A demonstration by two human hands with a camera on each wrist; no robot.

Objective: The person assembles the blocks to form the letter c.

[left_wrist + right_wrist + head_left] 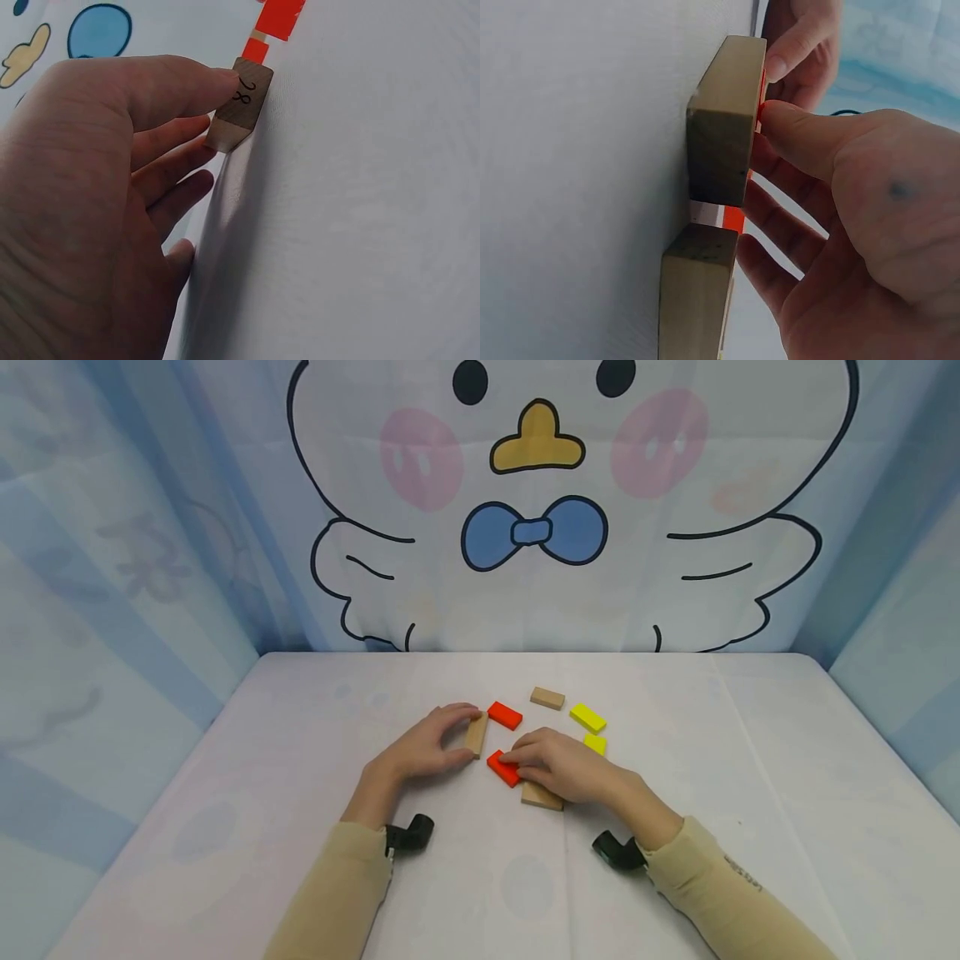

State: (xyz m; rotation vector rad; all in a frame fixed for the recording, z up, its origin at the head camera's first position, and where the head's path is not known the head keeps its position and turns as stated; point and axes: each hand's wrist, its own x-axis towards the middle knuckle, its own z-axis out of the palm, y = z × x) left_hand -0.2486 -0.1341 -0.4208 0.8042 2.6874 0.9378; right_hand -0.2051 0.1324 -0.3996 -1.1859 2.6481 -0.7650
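My left hand [427, 745] holds a plain wooden block [476, 735] at its ends, thumb at the near end and fingers at the far one. In the left wrist view the thumb presses this block [241, 105], which carries dark markings. My right hand [566, 766] pinches a red block [502, 768] just to the right of it. Another plain wooden block [542, 796] lies under the right hand, partly covered. The right wrist view shows wooden block faces [721, 154] beside the right thumb, with a thin red edge there.
Behind the hands lie another red block [505, 716], a wooden block [547, 697] and a yellow block [588, 718]. A second yellow block [595, 743] is partly hidden by the right hand. The blocks form a loose ring on the white tabletop [300, 827]; a printed curtain [532, 602] hangs behind.
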